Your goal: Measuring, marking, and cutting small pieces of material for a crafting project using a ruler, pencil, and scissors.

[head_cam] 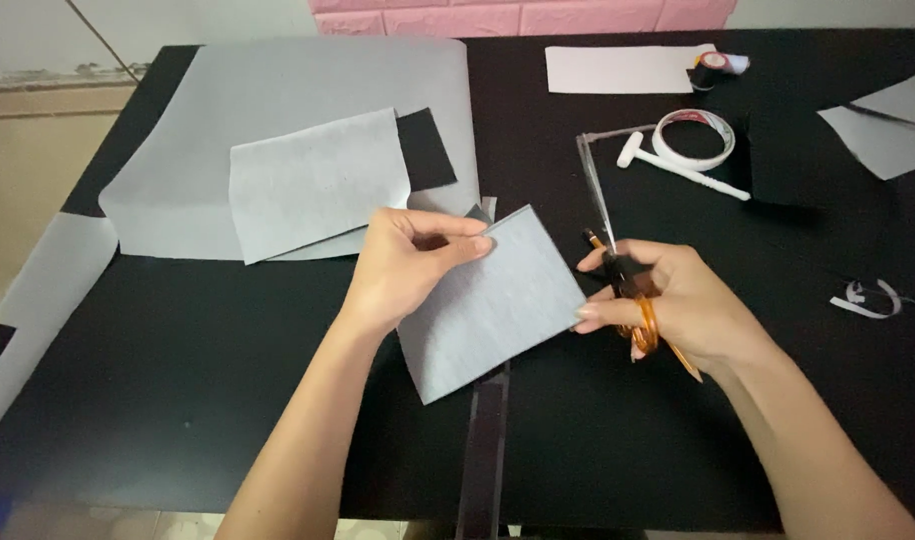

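My left hand (pixel 403 265) pinches the top edge of a grey felt rectangle (pixel 493 305) and holds it tilted over the black table (pixel 228 360). My right hand (pixel 668 300) grips orange-handled scissors (pixel 618 270), whose blades point up and away, open. The fingertips of that hand touch the right edge of the felt piece. A dark strip (pixel 483 450) hangs below the felt toward the table's near edge.
A large grey sheet (pixel 318 90) lies at the back left with a smaller grey felt piece (pixel 313 185) and a black square (pixel 426 150) on it. A tape roll (pixel 693 140), a white tool (pixel 678 165), a white paper strip (pixel 618 68) and more grey pieces (pixel 888 125) lie at the back right.
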